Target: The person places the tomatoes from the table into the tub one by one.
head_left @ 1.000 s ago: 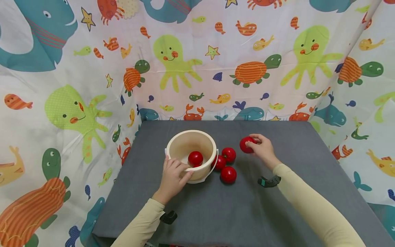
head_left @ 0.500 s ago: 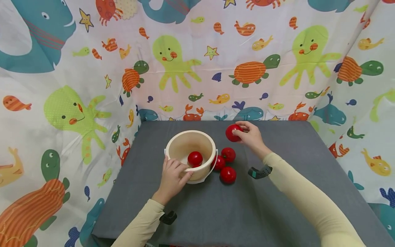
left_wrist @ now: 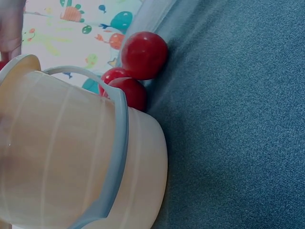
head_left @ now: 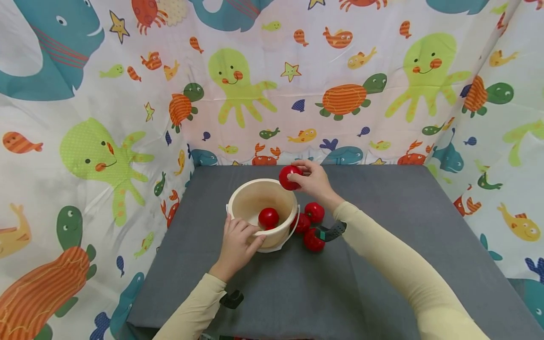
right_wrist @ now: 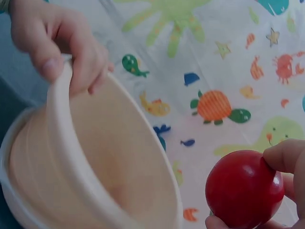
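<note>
Your right hand [head_left: 315, 183] has carried the held tomato [right_wrist: 240, 191] closer to the bucket [head_left: 248, 198] since half a second ago; your left hand [head_left: 239, 243] looks unmoved at the bucket's near left rim. What counts is the gap at the bucket's far right rim: you have the held tomato just outside it, raised off the table, not over the mouth. Your right hand is nearer, thumb and fingers pinching the fruit on its bucket side; from your left hand, it lies across the bucket's mouth. Your left fingers hook inside that rim, thumb outside, closed on the wall. Being round, the held tomato shows no long axis, and you cannot tell which way its stem points. The bucket stands upright, mouth upward.
</note>
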`<state>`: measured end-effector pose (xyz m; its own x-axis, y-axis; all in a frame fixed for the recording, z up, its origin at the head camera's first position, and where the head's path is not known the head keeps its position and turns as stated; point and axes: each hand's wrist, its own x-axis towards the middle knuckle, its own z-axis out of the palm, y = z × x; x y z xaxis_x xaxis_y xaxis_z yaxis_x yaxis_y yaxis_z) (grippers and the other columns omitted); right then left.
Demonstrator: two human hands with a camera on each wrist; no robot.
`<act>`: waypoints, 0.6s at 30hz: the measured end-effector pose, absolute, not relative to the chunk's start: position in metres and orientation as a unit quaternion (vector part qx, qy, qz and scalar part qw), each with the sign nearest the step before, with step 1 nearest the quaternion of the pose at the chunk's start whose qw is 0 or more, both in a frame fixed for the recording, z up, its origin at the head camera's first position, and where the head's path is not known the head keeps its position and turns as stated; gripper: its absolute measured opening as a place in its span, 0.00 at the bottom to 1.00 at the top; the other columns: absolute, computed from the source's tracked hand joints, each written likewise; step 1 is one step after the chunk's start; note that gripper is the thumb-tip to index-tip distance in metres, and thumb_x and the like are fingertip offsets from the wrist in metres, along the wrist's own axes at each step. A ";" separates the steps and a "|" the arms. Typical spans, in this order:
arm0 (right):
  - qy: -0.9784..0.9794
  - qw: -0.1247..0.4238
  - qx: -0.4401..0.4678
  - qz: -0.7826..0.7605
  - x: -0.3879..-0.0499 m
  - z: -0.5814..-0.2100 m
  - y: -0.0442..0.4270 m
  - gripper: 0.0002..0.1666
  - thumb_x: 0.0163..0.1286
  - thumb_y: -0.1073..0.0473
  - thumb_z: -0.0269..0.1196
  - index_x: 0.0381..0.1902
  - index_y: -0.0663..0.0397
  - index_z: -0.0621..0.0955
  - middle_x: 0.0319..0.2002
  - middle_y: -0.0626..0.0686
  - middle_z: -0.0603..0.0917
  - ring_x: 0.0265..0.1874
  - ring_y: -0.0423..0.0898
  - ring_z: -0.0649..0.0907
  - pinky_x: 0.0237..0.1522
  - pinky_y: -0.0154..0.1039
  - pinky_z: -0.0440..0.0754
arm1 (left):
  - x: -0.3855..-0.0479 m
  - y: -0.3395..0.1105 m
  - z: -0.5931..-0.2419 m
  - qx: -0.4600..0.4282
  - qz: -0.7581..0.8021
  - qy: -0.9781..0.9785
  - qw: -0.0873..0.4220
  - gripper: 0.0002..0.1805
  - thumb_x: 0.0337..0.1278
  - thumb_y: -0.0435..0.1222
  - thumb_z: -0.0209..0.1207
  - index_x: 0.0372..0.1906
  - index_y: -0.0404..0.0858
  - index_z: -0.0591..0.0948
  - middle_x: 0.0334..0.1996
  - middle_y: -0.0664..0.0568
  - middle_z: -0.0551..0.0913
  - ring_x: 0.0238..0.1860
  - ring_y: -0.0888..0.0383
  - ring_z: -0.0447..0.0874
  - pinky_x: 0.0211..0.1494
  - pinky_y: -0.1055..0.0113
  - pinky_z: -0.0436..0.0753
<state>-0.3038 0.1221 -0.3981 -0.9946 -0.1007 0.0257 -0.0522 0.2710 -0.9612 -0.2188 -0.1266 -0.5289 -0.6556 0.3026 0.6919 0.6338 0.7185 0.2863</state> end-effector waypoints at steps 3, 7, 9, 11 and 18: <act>0.795 0.026 -0.059 -0.603 -0.304 -0.400 0.107 0.28 0.69 0.57 0.66 0.66 0.51 0.76 0.62 0.62 0.79 0.61 0.59 0.81 0.50 0.53 0.88 | -0.219 -0.127 -0.529 -0.266 -0.263 -0.874 0.310 0.09 0.56 0.45 0.68 0.35 0.45 0.87 0.31 0.51 0.82 0.46 0.48 0.77 0.71 0.23 0.57; 0.800 0.031 -0.074 -0.595 -0.303 -0.404 0.089 0.27 0.69 0.57 0.67 0.65 0.50 0.77 0.62 0.60 0.80 0.60 0.59 0.82 0.49 0.53 0.88 | -0.220 -0.127 -0.531 -0.263 -0.262 -0.877 0.305 0.09 0.58 0.46 0.67 0.36 0.45 0.87 0.31 0.51 0.82 0.46 0.48 0.77 0.71 0.24 0.58; 0.802 0.035 -0.077 -0.591 -0.302 -0.407 0.081 0.27 0.69 0.57 0.67 0.65 0.49 0.77 0.61 0.60 0.81 0.60 0.59 0.82 0.49 0.52 0.88 | -0.220 -0.127 -0.532 -0.264 -0.261 -0.877 0.306 0.09 0.58 0.46 0.67 0.36 0.45 0.87 0.31 0.51 0.82 0.46 0.48 0.78 0.71 0.23 0.58; 0.803 0.038 -0.076 -0.589 -0.301 -0.411 0.074 0.26 0.68 0.57 0.68 0.64 0.48 0.78 0.61 0.59 0.81 0.59 0.58 0.82 0.49 0.51 0.88 | -0.221 -0.127 -0.532 -0.264 -0.260 -0.877 0.306 0.09 0.57 0.47 0.67 0.36 0.46 0.87 0.31 0.51 0.82 0.46 0.48 0.78 0.71 0.23 0.58; 0.811 0.053 -0.064 -0.579 -0.297 -0.423 0.053 0.25 0.67 0.56 0.69 0.62 0.46 0.79 0.60 0.56 0.81 0.59 0.56 0.81 0.53 0.50 0.87 | -0.222 -0.128 -0.534 -0.267 -0.260 -0.873 0.316 0.09 0.55 0.46 0.68 0.35 0.45 0.87 0.31 0.51 0.82 0.46 0.48 0.78 0.70 0.23 0.59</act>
